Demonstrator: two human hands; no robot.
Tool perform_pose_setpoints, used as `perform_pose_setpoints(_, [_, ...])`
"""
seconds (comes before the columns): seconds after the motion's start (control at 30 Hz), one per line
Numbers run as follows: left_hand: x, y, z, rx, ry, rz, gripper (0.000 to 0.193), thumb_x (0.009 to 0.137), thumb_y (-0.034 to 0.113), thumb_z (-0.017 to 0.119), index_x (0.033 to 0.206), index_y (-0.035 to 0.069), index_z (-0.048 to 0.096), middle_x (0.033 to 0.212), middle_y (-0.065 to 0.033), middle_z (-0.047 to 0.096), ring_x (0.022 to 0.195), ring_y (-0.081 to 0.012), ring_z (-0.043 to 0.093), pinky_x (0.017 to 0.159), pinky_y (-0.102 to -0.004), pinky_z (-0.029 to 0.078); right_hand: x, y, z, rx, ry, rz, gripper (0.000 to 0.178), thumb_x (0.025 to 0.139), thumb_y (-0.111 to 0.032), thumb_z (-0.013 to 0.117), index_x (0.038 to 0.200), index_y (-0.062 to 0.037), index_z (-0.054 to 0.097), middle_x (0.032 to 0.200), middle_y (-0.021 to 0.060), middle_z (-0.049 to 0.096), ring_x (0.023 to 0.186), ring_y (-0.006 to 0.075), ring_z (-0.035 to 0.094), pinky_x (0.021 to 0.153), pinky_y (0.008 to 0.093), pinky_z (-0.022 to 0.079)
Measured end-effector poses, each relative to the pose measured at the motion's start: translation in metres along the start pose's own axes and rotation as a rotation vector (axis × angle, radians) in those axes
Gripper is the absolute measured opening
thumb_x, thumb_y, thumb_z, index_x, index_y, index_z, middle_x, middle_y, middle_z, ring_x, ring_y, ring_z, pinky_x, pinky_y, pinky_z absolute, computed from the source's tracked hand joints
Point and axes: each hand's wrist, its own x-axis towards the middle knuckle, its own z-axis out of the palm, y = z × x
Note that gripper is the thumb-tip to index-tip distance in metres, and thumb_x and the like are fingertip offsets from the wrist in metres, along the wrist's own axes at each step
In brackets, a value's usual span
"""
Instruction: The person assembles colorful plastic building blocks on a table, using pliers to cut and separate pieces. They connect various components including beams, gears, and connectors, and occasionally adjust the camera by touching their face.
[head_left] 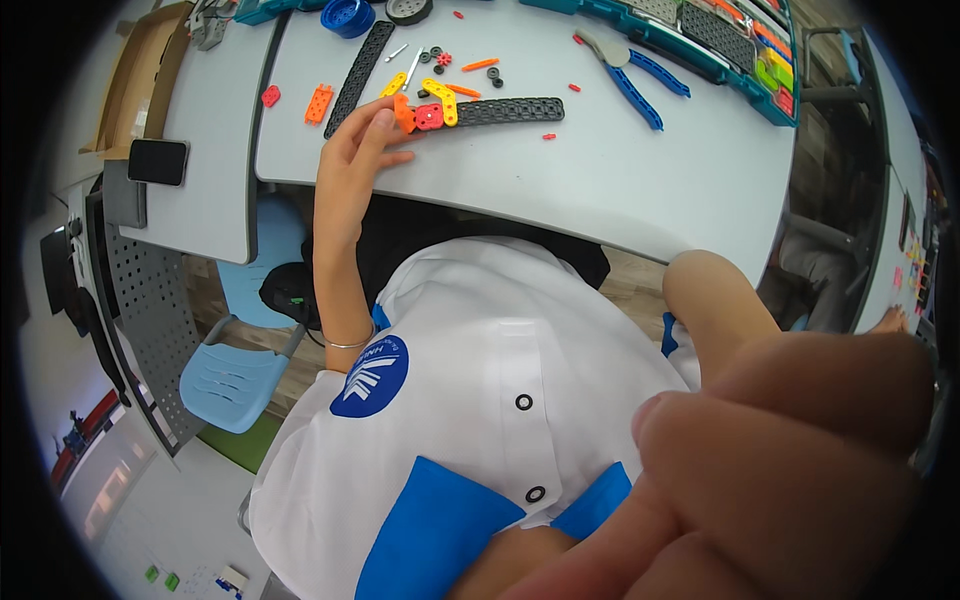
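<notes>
The head view shows, with hours counted from its middle, a pale table (pixel 600 175) at twelve o'clock, which is the largest thing. A light-blue chair (pixel 228 385) stands between eight and nine o'clock. A teal case (pixel 785 104), filled with colourful parts, is between one and two o'clock on the table. The right hand (pixel 790 470) is at four o'clock, blurred and very near to the camera; its fingers are bent, but I cannot tell whether it holds something. The left hand (pixel 352 165) is at eleven o'clock, with thumb and forefinger narrow, holding the orange end of the assembly (pixel 429 117). This assembly is just before twelve o'clock, over the table; red and yellow pieces are in its middle, and a black strip points toward one o'clock. Blue-handled pliers (pixel 622 72) lie open at one o'clock. A dark phone (pixel 158 162) lies at ten o'clock. Near the left hand is an orange plate (pixel 318 104), at eleven o'clock. The smallest is a red pin (pixel 549 137), between twelve and one o'clock.
</notes>
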Motion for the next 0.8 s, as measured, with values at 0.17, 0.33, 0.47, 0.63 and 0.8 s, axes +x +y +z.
perform_pose_setpoints(0.17, [0.006,0.003,-0.007,0.16,0.1,0.084,0.044,0.101,0.031,0.061,0.128,-0.004,0.062,0.115,-0.0161,0.068,0.102,-0.0232,0.071,0.078,-0.0286,0.056,-0.006,0.01,-0.017,-0.124,0.019,-0.062,0.025,0.096,-0.032,0.059,0.087,-0.0128,0.046,0.084,0.0077,0.057,0.06,0.023,0.052,0.052,0.0361,0.04])
perform_pose_setpoints(0.33, [0.036,-0.009,-0.04,0.64,0.574,0.377,0.032,0.092,0.026,0.072,0.116,0.005,0.071,0.113,-0.0069,0.068,0.094,-0.0191,0.064,0.079,-0.0301,0.053,-0.002,0.005,-0.014,-0.253,-0.013,-0.069,0.026,0.101,-0.031,0.054,0.087,-0.013,0.043,0.084,0.008,0.056,0.057,0.0225,0.051,0.05,0.0359,0.039])
perform_pose_setpoints(0.47, [0.05,-0.031,-0.061,0.907,0.577,0.384,0.029,0.089,0.022,0.073,0.111,0.004,0.072,0.112,-0.0097,0.064,0.116,-0.0294,0.05,0.097,-0.0407,0.043,0.003,0.026,-0.014,-0.18,0.07,-0.28,0.027,0.106,-0.031,0.048,0.086,-0.0135,0.04,0.081,0.007,0.054,0.054,0.0216,0.05,0.045,0.0356,0.034])
perform_pose_setpoints(0.63, [0.052,-0.035,-0.07,0.758,0.498,0.382,0.025,0.087,0.022,0.076,0.103,0.004,0.071,0.099,-0.007,0.068,0.094,-0.0194,0.061,0.08,-0.0331,0.047,0.012,0.035,0.007,-0.152,-0.08,-0.054,0.026,0.094,-0.023,0.065,0.079,-0.0111,0.046,0.072,0.0042,0.054,0.054,0.0199,0.052,0.044,0.0335,0.032])
perform_pose_setpoints(0.8, [0.034,-0.004,-0.046,0.478,0.554,0.451,0.017,0.089,0.015,0.075,0.099,0.003,0.068,0.093,-0.0052,0.071,0.082,-0.0101,0.065,0.073,-0.0254,0.048,-0.015,0.126,0.087,-0.077,-0.154,0.14,0.019,0.084,-0.013,0.079,0.091,-0.0061,0.063,0.066,0.0004,0.054,0.052,0.0137,0.051,0.05,0.0269,0.039])
